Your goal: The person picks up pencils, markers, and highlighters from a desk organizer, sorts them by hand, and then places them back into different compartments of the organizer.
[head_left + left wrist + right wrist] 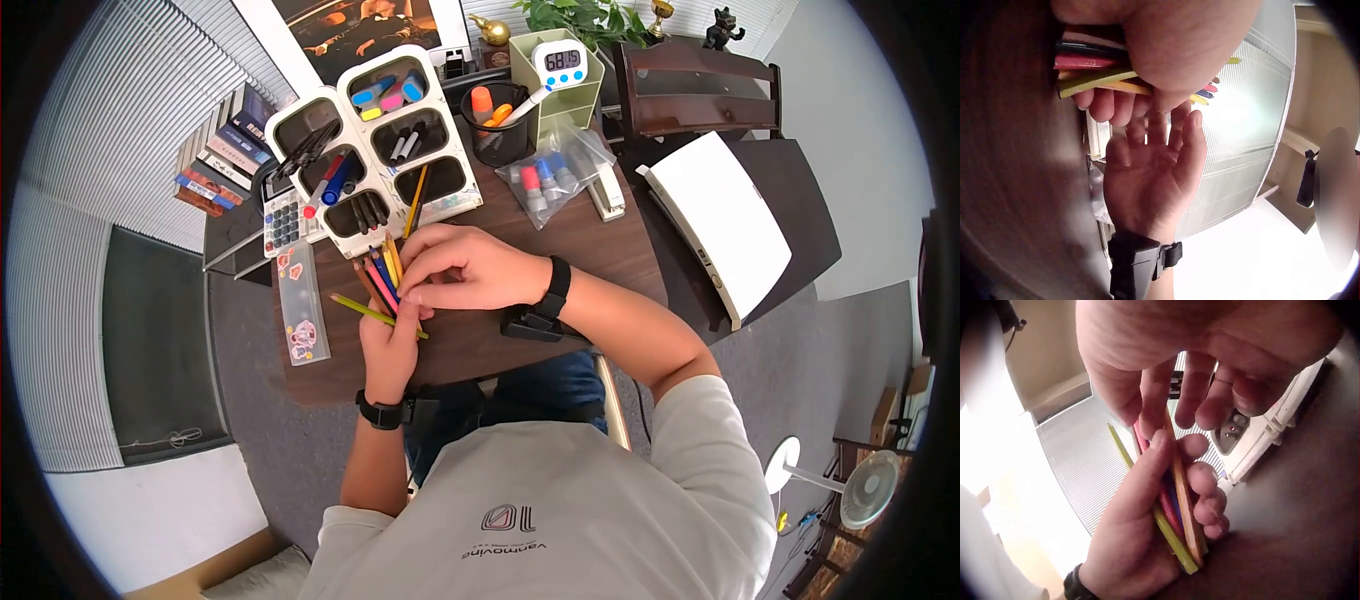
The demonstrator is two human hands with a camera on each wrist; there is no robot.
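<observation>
In the head view my left hand (388, 345) grips a bundle of colored pencils (378, 278) over the near left of the table. The right wrist view shows the left thumb lying across them, with a lime pencil (1175, 544), an orange pencil (1184, 500) and a pink pencil (1169, 512) in the bundle. My right hand (480, 268) reaches in from the right, its thumb and index fingertips beside the left thumb and the upper pencils. I cannot tell whether they pinch one. Just beyond, a white desk organizer (352, 245) has a yellow pencil (416, 200) standing in its near right compartment.
The organizer also holds highlighters (375, 92) and markers (338, 185). Left of it are a calculator (287, 228) and a clear stickered case (303, 310). To the right stand a mesh pen cup (500, 148), a bag of small bottles (548, 180), a stapler (606, 192) and a timer (560, 65).
</observation>
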